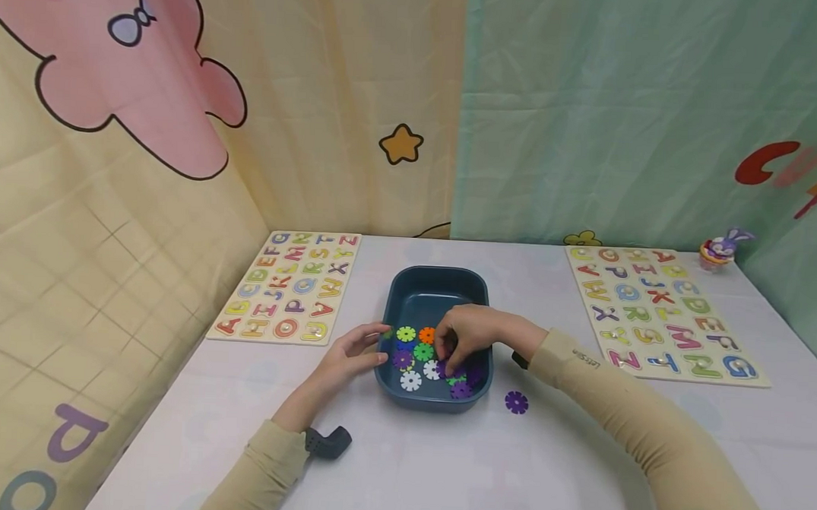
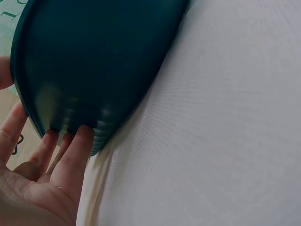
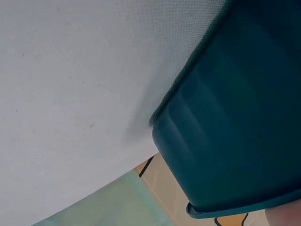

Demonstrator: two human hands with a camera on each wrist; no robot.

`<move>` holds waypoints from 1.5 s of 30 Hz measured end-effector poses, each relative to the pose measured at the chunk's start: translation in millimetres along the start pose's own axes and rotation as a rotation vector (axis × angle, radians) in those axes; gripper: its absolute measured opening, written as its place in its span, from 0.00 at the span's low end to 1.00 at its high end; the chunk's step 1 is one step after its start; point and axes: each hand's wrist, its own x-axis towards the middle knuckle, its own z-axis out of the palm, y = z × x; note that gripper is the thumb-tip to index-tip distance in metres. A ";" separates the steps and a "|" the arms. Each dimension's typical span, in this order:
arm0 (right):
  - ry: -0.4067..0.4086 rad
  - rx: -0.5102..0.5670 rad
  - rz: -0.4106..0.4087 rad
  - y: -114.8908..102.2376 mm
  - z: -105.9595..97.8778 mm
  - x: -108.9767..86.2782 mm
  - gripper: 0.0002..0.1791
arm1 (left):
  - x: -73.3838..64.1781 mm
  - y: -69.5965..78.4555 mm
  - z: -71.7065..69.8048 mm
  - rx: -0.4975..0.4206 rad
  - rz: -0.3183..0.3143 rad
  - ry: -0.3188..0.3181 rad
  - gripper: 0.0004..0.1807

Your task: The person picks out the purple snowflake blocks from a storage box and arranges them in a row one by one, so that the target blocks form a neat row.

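Flower-shaped discs (image 1: pixel 423 352) under and left of the right hand (image 1: pixel 472 335), inside the bin (image 1: pixel 432 404).

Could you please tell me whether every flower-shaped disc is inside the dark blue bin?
No, one purple disc lies on the white table outside the bin.

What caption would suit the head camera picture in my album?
Right hand in a blue tub of colourful discs, left hand at its rim, one purple disc on the table.

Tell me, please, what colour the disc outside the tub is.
The disc is purple; the head view shows it best.
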 end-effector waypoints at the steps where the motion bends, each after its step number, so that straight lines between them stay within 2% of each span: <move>1: 0.000 -0.005 0.009 -0.2 0.0 0.0 0.12 | 0.0 -0.1 -0.1 -0.002 0.001 -0.001 0.28; 6: -0.014 -0.028 0.048 -2.0 -0.3 -0.3 0.17 | -0.1 -0.2 -0.2 -0.008 0.008 -0.001 0.28; 12: -0.027 -0.022 0.057 -1.6 0.0 0.5 0.15 | 0.2 -0.6 -0.4 -0.013 0.006 -0.005 0.28; 17: -0.024 -0.007 0.045 -1.4 -0.1 0.9 0.13 | 0.2 -0.6 -0.5 -0.011 0.013 -0.003 0.28; 25: 0.036 -0.022 0.022 -2.0 -0.6 0.9 0.15 | -0.1 -0.6 -1.3 -0.011 0.002 -0.005 0.28; 31: 0.062 0.053 -0.026 0.6 -0.1 -0.7 0.08 | 0.6 -2.4 -1.0 -0.006 0.008 -0.008 0.29; 36: 0.137 0.152 -0.095 5.1 1.3 -2.4 0.03 | 0.6 -3.8 -0.8 -0.004 0.016 -0.014 0.29; 42: 0.280 0.226 -0.171 6.4 0.6 -11.0 0.05 | 0.4 -3.1 -0.7 0.004 0.015 -0.012 0.29; 45: 0.342 0.251 -0.183 4.5 -0.9 -20.2 0.06 | 0.2 -2.2 -0.7 0.004 0.015 -0.010 0.29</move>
